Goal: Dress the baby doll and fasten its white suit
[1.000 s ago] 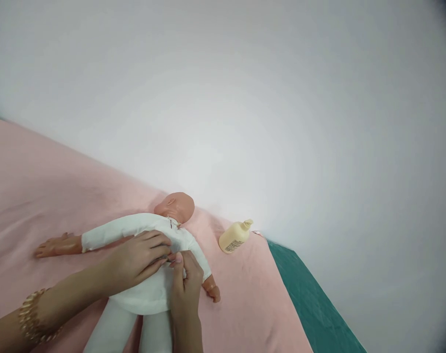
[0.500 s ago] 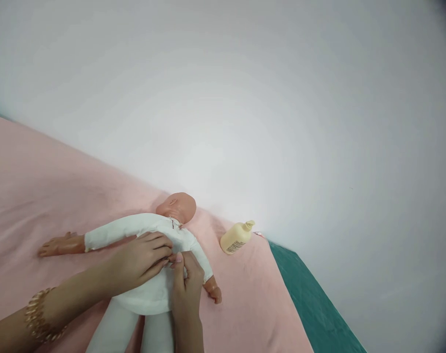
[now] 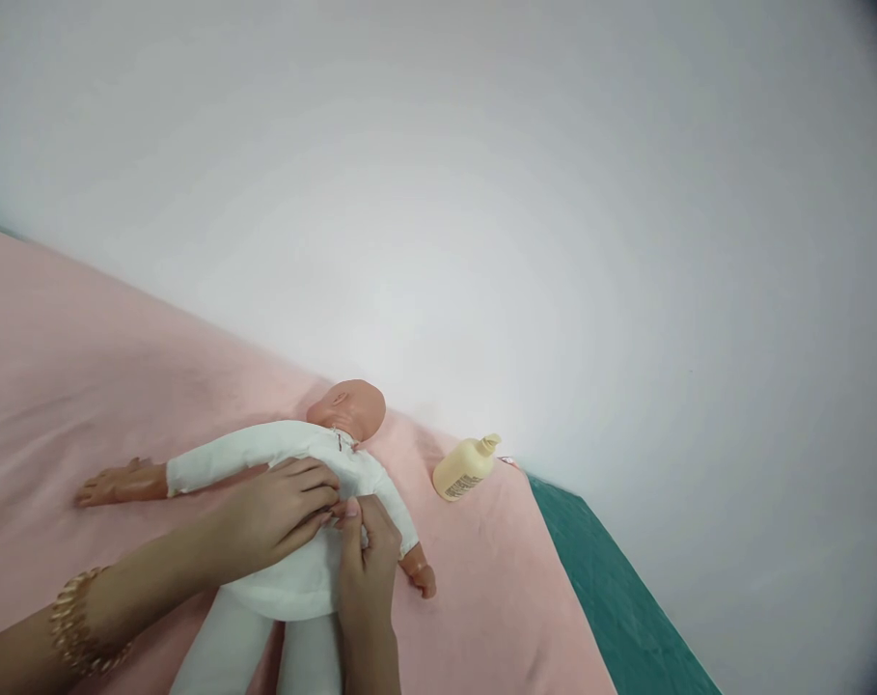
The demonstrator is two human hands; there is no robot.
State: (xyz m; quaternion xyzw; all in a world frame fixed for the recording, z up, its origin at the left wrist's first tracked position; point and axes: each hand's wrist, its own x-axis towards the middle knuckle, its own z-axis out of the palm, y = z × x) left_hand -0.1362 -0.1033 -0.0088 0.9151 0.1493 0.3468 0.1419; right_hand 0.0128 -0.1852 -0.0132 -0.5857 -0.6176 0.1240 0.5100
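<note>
A baby doll (image 3: 293,589) with a white cloth body lies on a pink sheet, its arms spread and its brown plastic head (image 3: 358,407) turned aside. Over the middle of its torso, my left hand (image 3: 297,502) is closed with bent fingertips drawn together. My right hand (image 3: 368,545) meets it there, thumb and fingers pinched. Both sets of fingertips nearly touch just above the white cloth. Whatever they pinch is hidden by the fingers. Dark stitching shows at the doll's neck.
A pale yellow pump bottle (image 3: 463,470) stands on the pink sheet (image 3: 496,579) right of the doll. A green surface (image 3: 618,579) shows beyond the sheet's right edge. A white wall (image 3: 481,241) rises behind.
</note>
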